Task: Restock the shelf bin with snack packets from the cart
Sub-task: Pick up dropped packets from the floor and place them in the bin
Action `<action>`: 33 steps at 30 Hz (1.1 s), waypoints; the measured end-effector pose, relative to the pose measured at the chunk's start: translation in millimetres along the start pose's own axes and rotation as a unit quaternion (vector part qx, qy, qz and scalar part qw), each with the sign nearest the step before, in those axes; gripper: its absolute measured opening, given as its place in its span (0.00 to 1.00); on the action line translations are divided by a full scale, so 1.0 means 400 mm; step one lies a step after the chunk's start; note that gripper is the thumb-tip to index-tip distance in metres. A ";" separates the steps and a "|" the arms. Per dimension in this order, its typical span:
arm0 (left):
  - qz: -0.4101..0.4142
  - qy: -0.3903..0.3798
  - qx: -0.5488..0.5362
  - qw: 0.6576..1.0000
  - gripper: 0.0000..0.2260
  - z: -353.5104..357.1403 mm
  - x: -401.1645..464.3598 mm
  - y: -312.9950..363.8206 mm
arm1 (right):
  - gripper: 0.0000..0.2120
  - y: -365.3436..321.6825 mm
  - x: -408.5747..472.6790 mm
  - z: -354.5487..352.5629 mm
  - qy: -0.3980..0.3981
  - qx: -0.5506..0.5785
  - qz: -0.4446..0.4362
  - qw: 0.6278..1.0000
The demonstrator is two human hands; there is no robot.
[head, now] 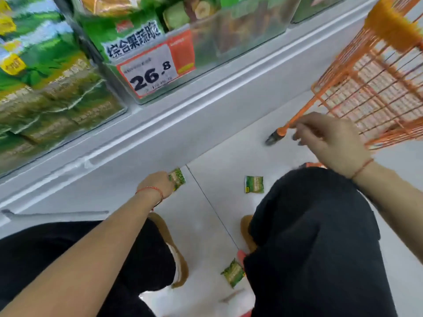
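Note:
I am crouched on the floor in front of the shelf. My left hand [156, 184] grips a small green snack packet [177, 178] low by the shelf base. Two more green packets lie on the tiles: one [254, 184] ahead of my right knee, another [233, 272] between my feet. My right hand [329, 138] hovers beside the orange wire cart [375, 88], fingers loosely curled and holding nothing. The clear shelf bin [57, 106] at upper left is packed with the same green packets.
A second clear bin [206, 53] with a 26.8 price tag [151, 75] holds larger green bags. The grey shelf ledge [183, 115] runs diagonally. The cart's wheel [273, 138] stands on the tiles near my right hand. My knees fill the foreground.

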State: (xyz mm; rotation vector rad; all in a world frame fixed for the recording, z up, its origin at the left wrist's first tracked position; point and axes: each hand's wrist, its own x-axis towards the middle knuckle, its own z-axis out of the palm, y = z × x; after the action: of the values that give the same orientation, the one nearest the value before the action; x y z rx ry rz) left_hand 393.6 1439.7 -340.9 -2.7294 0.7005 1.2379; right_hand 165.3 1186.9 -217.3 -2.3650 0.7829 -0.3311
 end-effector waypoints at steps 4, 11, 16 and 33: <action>-0.050 -0.039 -0.009 0.998 0.12 0.072 0.116 0.010 | 0.06 0.147 0.049 0.161 -0.151 0.032 0.135 0.979; 0.093 -0.213 0.025 0.972 0.13 0.399 0.118 0.086 | 0.11 0.353 0.023 0.407 -0.339 -0.076 0.237 0.907; 0.157 -0.258 0.076 0.950 0.16 0.616 0.011 0.090 | 0.13 0.385 -0.052 0.487 -0.305 -0.099 0.233 0.918; 0.120 -0.134 -0.069 0.981 0.08 0.613 0.054 0.060 | 0.26 0.433 -0.066 0.541 -0.248 -0.125 0.246 0.929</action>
State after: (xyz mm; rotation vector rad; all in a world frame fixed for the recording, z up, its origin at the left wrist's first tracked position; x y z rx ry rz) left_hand 224.6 1468.8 -519.0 -2.5633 0.9634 1.7250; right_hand 154.1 1197.1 -495.2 -2.2204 1.1656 0.5855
